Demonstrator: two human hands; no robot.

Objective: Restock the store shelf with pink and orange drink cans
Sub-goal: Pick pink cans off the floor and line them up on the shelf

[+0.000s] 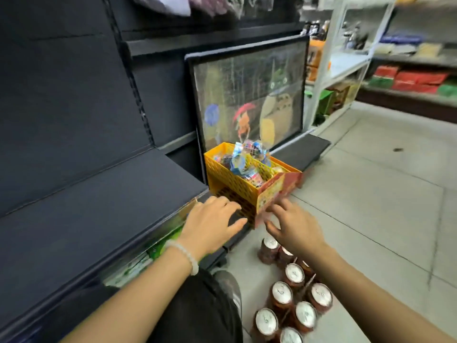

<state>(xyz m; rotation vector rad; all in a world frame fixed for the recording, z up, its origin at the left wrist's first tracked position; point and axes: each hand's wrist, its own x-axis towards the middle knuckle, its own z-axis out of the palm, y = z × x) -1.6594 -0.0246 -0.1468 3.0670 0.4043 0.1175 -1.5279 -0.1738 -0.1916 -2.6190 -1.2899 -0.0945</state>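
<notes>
Cans are clustered on the floor beneath the right hand; both hands, left hand included, are spread, released, by the yellow basket.

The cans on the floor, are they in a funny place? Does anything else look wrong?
Yes. The cans stand on the floor tiles, not on the dark shelf, which looks bare. The yellow basket is heaped with packets poking above its rim. Nothing looks spilled or broken.
</notes>
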